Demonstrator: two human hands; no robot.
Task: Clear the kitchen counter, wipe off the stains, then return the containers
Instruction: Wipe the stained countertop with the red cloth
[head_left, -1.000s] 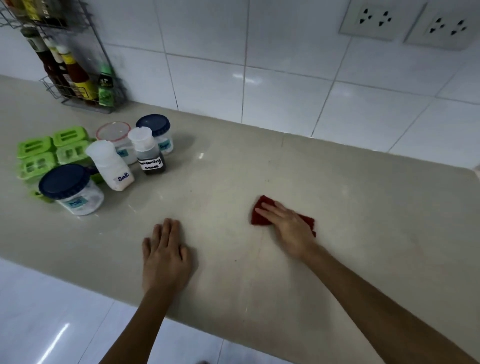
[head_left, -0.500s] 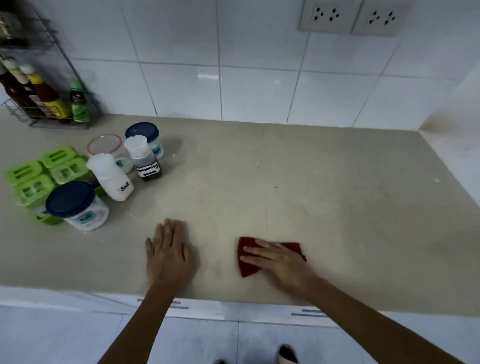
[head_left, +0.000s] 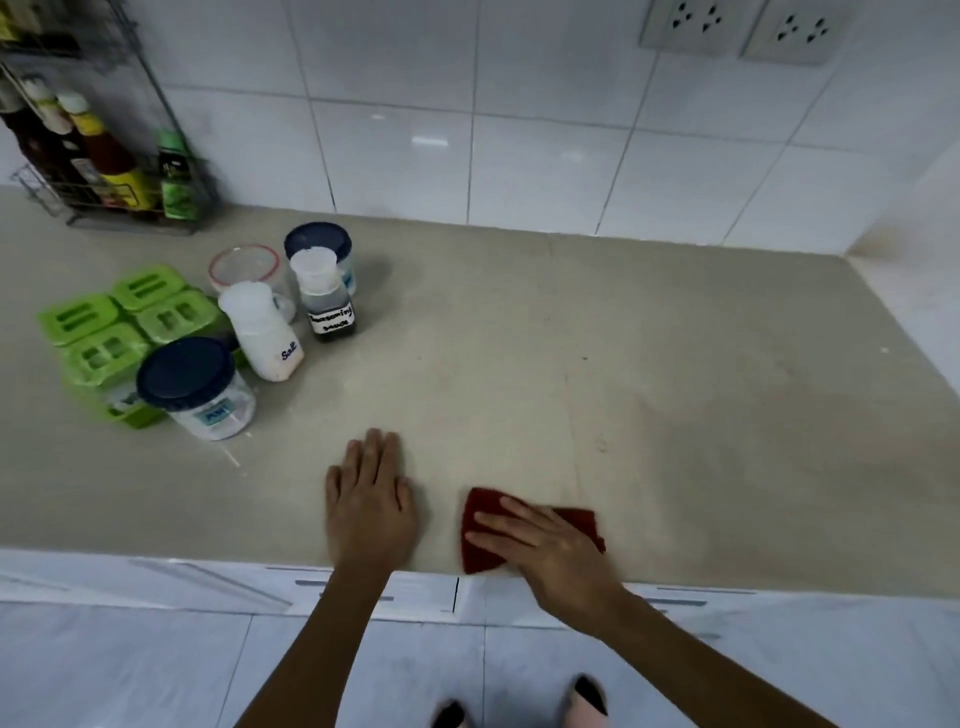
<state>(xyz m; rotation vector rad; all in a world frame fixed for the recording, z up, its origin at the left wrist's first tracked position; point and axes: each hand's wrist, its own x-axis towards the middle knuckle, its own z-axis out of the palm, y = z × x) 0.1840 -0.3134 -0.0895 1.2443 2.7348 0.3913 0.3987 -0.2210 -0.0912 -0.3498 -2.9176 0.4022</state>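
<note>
My right hand (head_left: 545, 551) presses flat on a dark red cloth (head_left: 480, 540) at the front edge of the beige counter (head_left: 623, 374). My left hand (head_left: 370, 499) lies flat on the counter beside it, a little apart from the cloth. The containers stand grouped at the left: a blue-lidded jar (head_left: 195, 389), a tilted white salt bottle (head_left: 262, 330), a seasoning sauce bottle (head_left: 324, 299), a second blue-lidded jar (head_left: 319, 247), a red-rimmed clear tub (head_left: 244, 267) and green lidded boxes (head_left: 130, 322).
A wire rack (head_left: 104, 171) with sauce bottles stands in the back left corner against the tiled wall. Two wall sockets (head_left: 748, 23) sit high on the right. A side wall bounds the counter on the right. White cabinet fronts and my feet show below.
My right hand has drawn the cloth back from mid-counter toward the front edge. The left hand has stayed flat in place. The view has tilted downward.
</note>
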